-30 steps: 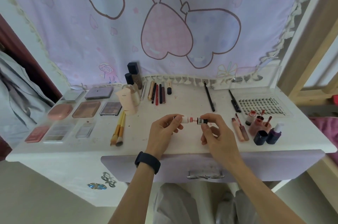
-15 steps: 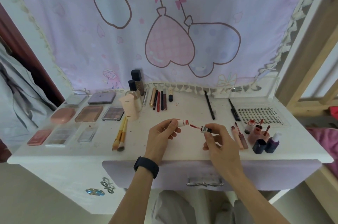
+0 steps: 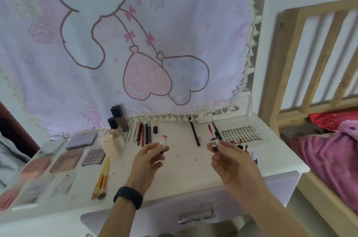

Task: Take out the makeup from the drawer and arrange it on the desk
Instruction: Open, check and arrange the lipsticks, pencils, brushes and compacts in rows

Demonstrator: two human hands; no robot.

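Item 1: lip gloss tube (image 3: 164,140), uncapped, red at its mouth. My left hand (image 3: 147,159) pinches it between thumb and fingertips, above the worktop (image 3: 184,169).
Item 2: black cap (image 3: 214,142) with a red-tipped applicator wand (image 3: 209,129) pointing up. My right hand (image 3: 230,161) grips it, well apart from the tube.
Left of the left hand: two yellow-handled brushes (image 3: 101,180) and eyeshadow palettes (image 3: 94,156).
Beyond the left hand: row of pencils (image 3: 143,133).
Beyond the right hand: false-lash tray (image 3: 240,133).
Below both wrists: drawer front (image 3: 193,215).
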